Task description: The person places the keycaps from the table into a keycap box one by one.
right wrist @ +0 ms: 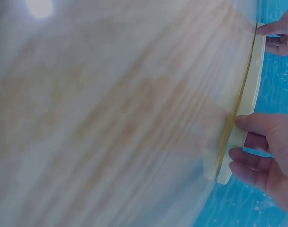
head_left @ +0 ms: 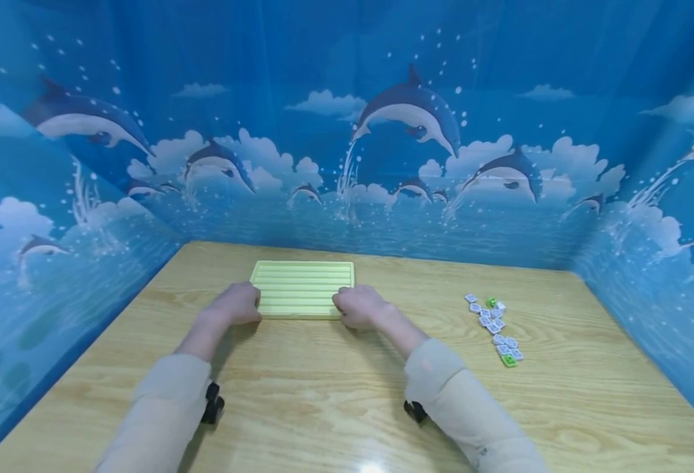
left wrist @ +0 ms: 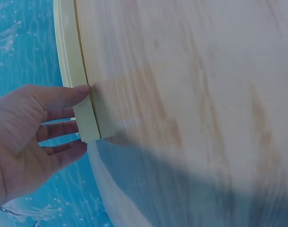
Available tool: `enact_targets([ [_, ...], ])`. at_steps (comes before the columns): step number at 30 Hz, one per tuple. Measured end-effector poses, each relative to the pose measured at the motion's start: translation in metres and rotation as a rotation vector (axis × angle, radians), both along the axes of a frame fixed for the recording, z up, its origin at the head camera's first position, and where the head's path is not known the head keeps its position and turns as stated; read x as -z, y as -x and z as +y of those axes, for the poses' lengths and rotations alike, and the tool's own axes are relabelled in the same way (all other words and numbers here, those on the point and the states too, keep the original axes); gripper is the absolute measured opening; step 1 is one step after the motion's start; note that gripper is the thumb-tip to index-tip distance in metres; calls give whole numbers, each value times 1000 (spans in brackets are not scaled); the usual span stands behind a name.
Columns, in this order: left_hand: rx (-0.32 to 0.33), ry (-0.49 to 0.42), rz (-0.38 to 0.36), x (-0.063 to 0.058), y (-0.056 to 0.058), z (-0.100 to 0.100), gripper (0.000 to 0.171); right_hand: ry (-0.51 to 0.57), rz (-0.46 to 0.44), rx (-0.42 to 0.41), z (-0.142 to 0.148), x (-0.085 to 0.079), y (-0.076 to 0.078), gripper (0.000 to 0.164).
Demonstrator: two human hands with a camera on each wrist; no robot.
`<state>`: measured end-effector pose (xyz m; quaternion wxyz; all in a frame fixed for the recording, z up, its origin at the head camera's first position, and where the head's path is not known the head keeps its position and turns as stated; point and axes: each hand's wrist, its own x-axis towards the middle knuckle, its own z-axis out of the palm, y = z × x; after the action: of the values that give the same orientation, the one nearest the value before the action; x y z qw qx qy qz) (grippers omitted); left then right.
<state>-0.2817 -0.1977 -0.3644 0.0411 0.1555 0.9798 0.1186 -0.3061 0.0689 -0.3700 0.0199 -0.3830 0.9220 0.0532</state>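
Nearest the viewer, two pale sleeves, the left sleeve (head_left: 157,407) and the right sleeve (head_left: 471,401), extend over a wood-grained counter (head_left: 299,394). A small black device (head_left: 213,403) shows beneath the left cuff and a second black unit (head_left: 415,412) beneath the right. A spot of glare (head_left: 371,468) lies on the surface between the arms.

Beyond the cuffs, the left hand (head_left: 240,303) grips the near left corner of a light green tray (head_left: 302,279). Its thumb presses the near wall, with the other fingers behind. The right hand (head_left: 360,306) pinches the near right corner likewise — thumb at the front, fingers curled behind the wall.

The tray is on the far part of the counter, left of centre, its long side facing the person (parallel ridges run across its interior). Whether its near edge bears fully on the surface cannot be told.

Well apart to the right lies a loose cluster of small tiles (head_left: 492,326) — mostly whitish, with a green piece (head_left: 509,361) at the near end. Furthest back, a blue backdrop (head_left: 299,59) printed with dolphins and clouds encloses the counter.
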Motion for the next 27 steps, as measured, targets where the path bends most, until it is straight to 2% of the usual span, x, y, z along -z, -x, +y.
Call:
enact_targets([
  [5, 25, 8, 36, -2, 2, 6, 21, 13, 20, -18, 11, -1, 2, 17],
  [10, 70, 60, 67, -3, 5, 14, 19, 40, 39, -49, 23, 1, 2, 16],
  [20, 118, 104, 50, -1, 10, 35, 21, 34, 22, -34, 45, -1, -4, 20],
  [27, 152, 94, 53, -1, 7, 45, 18, 42, 14, -41, 58, -6, -12, 19],
])
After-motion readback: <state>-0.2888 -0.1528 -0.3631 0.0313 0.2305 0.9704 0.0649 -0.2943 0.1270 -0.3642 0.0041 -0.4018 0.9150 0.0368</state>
